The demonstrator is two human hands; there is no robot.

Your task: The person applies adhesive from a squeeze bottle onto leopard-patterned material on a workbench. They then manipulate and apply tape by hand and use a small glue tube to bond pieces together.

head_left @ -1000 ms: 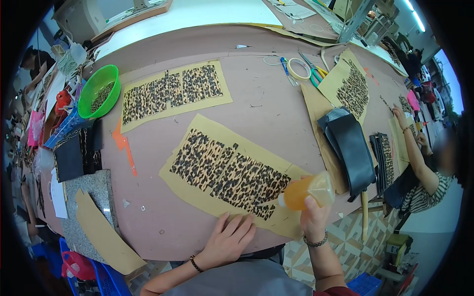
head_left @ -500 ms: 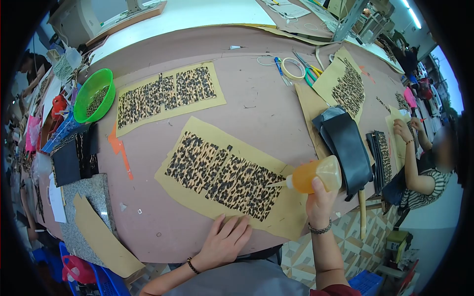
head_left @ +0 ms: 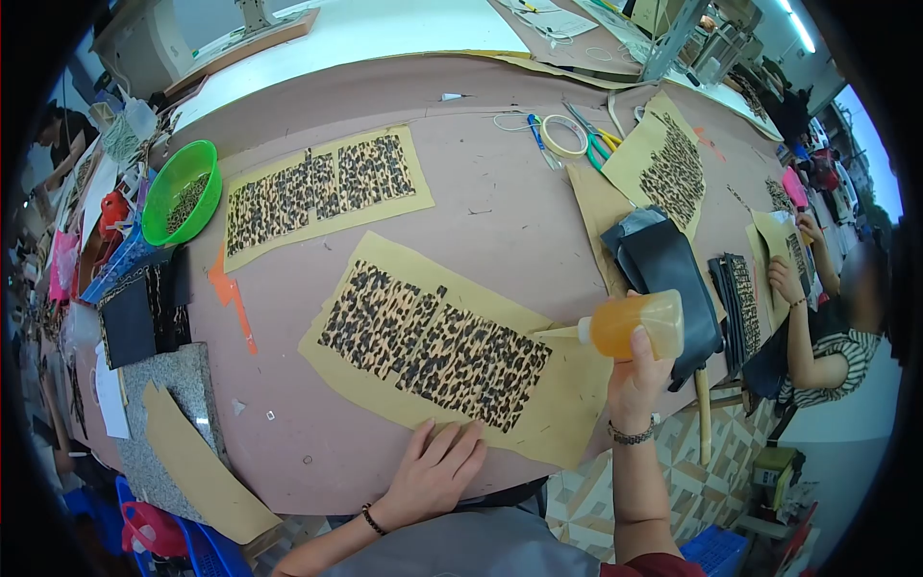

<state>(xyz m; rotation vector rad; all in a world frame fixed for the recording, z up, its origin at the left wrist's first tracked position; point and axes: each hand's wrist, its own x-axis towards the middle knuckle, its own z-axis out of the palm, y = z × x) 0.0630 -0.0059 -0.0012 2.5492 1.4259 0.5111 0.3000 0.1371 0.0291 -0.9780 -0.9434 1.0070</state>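
Note:
My right hand [head_left: 638,380] is wrapped round a clear bottle of amber liquid [head_left: 635,327], tipped sideways. Its thin nozzle points left, at the upper right corner of the leopard-print pieces [head_left: 461,361]. Those pieces lie side by side on a sheet of tan paper [head_left: 567,413] in the middle of the table. My left hand [head_left: 433,471] lies with fingers apart on the near edge of that paper, just below the print, holding nothing.
Another tan sheet with leopard strips [head_left: 288,197] lies farther back. A green bowl [head_left: 183,192] stands left, above a stone slab [head_left: 183,423]. Tape [head_left: 564,136], scissors [head_left: 594,139] and a black pouch [head_left: 668,279] are right. A person's hands [head_left: 790,279] hold paper at far right.
The bottle in my right hand has moved right and up, its nozzle shifting along to the print's upper right corner. My left hand has stayed on the paper. The other person has lifted a paper sheet.

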